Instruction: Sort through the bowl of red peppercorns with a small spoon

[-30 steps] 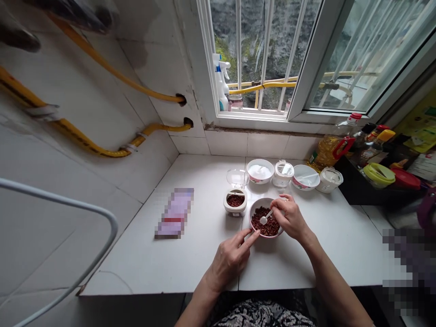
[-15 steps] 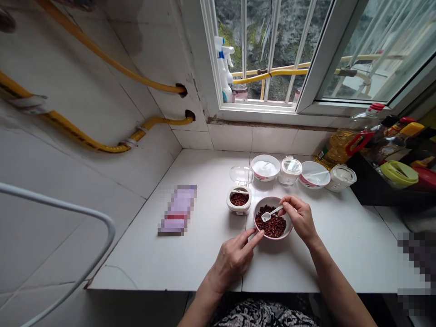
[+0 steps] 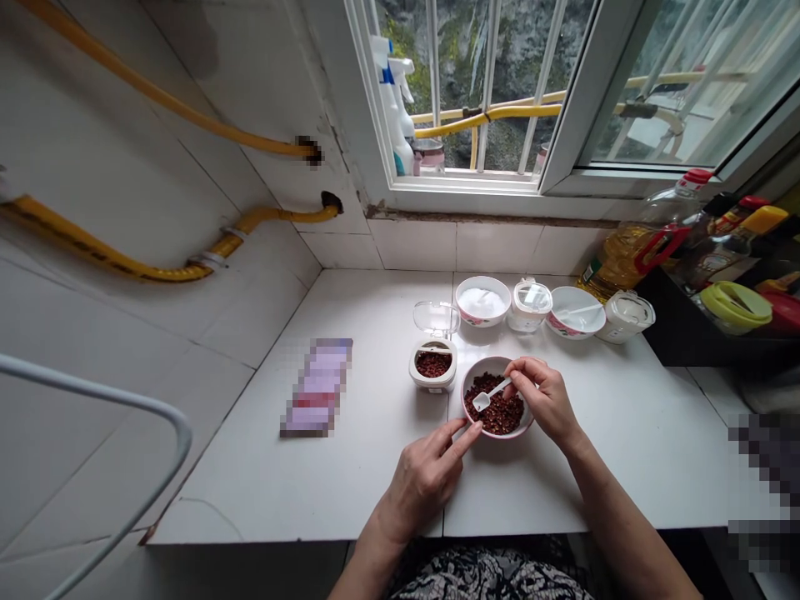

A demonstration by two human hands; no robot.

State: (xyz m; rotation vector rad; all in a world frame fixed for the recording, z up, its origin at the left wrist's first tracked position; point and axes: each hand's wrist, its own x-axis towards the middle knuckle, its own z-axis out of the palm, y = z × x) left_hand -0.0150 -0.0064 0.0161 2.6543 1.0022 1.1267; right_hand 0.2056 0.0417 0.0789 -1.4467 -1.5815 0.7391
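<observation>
A white bowl with a pink rim (image 3: pixel 467 377) stands near the counter's middle and holds dark red-brown peppercorns (image 3: pixel 503 415). My left hand (image 3: pixel 431 471) is at its near left side, with fingertips on the rim. Above the bowl, my right hand (image 3: pixel 547 400) pinches the handle of a small white plastic spoon (image 3: pixel 482 402). The spoon's head is over the peppercorns, and a tiny dark speck shows in it. Just left of the bowl, a white seasoning jar (image 3: pixel 432 383) stands with its clear lid (image 3: pixel 436 317) raised and similar peppercorns inside.
Behind are a bowl of white granules (image 3: pixel 482 298), a lidded jar (image 3: pixel 531 305), a bowl with a white spoon (image 3: pixel 575 313) and another jar (image 3: pixel 627 317). A purple packet (image 3: pixel 317 387) lies left. An oil bottle (image 3: pixel 643 242) and sauce bottles stand at right, below the window.
The view has shifted slightly. The spoon's head is a little lower and further left over the peppercorns. My left hand stays at the bowl's rim.
</observation>
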